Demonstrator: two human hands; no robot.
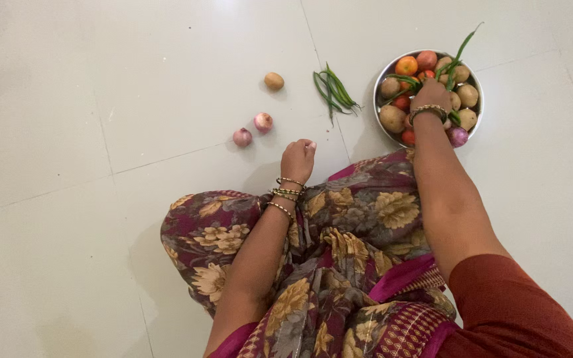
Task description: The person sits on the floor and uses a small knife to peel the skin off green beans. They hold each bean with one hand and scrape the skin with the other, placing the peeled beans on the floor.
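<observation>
1. Reaching into the bowl (pixel 384 71), the right hand (pixel 428 94) closes on long green beans (pixel 457 54), lifting them clear of the potatoes and tomatoes they lie among.
2. The left hand (pixel 298 159) rests loosely curled and empty on the floor (pixel 101 199), seemingly for balance.
3. Sorted groups lie apart: more beans (pixel 333 89), one potato (pixel 274 81), two onions (pixel 252 130).
4. The crowded vegetables hem the fingers in.
</observation>
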